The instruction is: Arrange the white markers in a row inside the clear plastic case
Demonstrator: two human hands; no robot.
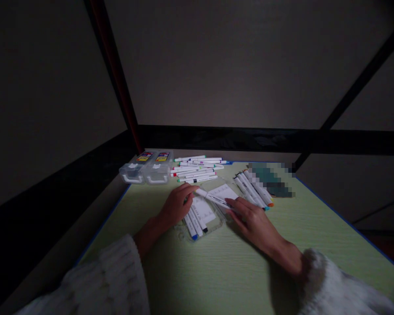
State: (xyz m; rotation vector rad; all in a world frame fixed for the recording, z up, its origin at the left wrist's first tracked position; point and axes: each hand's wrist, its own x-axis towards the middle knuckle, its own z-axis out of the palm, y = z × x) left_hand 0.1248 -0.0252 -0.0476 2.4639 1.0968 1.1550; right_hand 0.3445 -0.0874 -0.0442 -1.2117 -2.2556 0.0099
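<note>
A white marker (213, 198) slants between my two hands above an open clear plastic case (218, 225). My right hand (254, 221) grips its lower right end between thumb and fingers. At the upper left end, the fingertips of my left hand (177, 203) pinch the marker. Several white markers (194, 222), with blue and black ends showing, lie side by side in the case's near left half, partly under my left hand. White printed paper (205, 209) shows in both halves of the case.
Behind my hands lies a loose pile of white markers (198, 170) with coloured ends. Two clear cases with handles (157, 173) stand at the back left. More markers (251, 190) lie at the right, beside a blurred green flat thing (269, 178).
</note>
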